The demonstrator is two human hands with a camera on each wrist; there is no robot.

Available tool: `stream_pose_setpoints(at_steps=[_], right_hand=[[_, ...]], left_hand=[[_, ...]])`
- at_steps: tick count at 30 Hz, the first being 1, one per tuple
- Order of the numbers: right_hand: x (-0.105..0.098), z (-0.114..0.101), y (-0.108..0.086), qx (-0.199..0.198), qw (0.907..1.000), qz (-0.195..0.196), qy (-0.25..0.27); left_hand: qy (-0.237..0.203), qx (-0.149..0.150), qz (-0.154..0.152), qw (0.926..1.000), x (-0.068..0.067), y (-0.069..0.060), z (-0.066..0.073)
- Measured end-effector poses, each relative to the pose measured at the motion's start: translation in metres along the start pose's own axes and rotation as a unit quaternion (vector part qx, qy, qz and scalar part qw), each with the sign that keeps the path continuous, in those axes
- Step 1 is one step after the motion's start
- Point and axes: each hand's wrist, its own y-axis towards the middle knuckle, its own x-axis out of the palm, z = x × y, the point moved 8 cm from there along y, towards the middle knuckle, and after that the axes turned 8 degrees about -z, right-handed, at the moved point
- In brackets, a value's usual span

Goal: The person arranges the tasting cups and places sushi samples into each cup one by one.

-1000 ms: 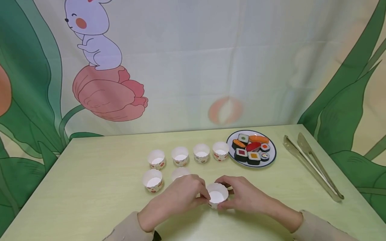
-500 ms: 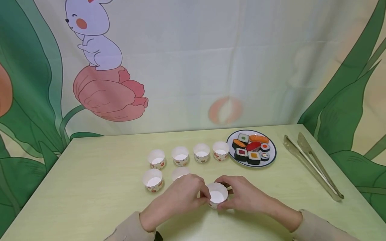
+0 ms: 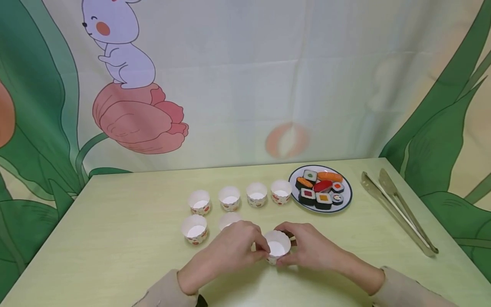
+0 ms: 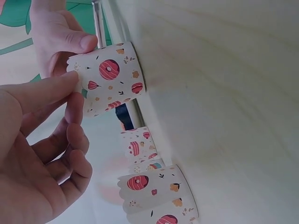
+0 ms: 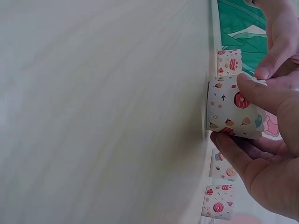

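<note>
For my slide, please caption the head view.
Left hand and right hand hold a cup, with more cups, sushi and tongs on the table.

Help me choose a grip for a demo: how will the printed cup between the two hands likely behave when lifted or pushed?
The printed cup is probably light and easily dented: its walls look thin and papery. It likely holds its shape under a light grip, as its visible rim looks round. Its squat form and flat-looking base suggest sliding before tipping.
</note>
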Motion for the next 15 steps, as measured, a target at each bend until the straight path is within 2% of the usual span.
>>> stream_pose_setpoints(at_steps=[15], right_hand=[[-0.002, 0.002, -0.002, -0.007, 0.9998, 0.007, 0.018]], left_hand=[[0.012, 0.048, 0.060, 0.9969, -0.013, -0.004, 0.003]])
